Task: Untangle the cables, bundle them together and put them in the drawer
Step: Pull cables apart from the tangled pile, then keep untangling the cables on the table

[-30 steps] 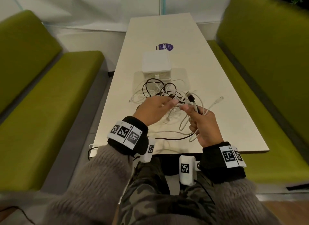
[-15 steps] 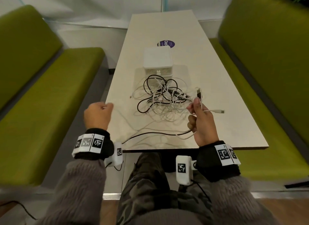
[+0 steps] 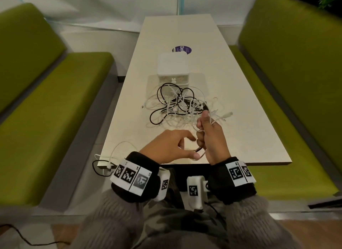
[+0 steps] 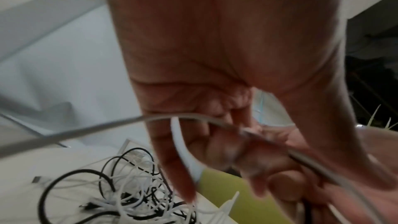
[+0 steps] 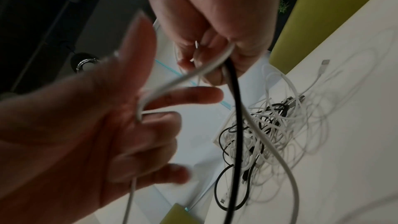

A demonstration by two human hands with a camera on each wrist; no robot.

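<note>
A tangle of black and white cables (image 3: 177, 106) lies mid-table in front of the white drawer box (image 3: 173, 67), whose drawers look closed. My right hand (image 3: 202, 126) is held upright just right of the tangle and grips a white cable and a black cable (image 5: 233, 108) in its fist (image 5: 206, 60). My left hand (image 3: 192, 146) is beside it near the front edge, fingers spread. The white cable (image 5: 172, 81) runs from the right fist and hooks between the left fingers (image 5: 193, 96). In the left wrist view that white cable (image 4: 107, 125) crosses the fingers.
The pale table (image 3: 249, 137) is long and narrow, with green bench seats (image 3: 55, 109) on both sides. Cable ends (image 3: 109, 163) hang over the front left corner. A purple round sticker (image 3: 182, 49) lies behind the drawer box.
The left hand, which had pulled out to the left table edge, has come back beside the right hand and opened. The pulled cables now trail to the front left corner.
</note>
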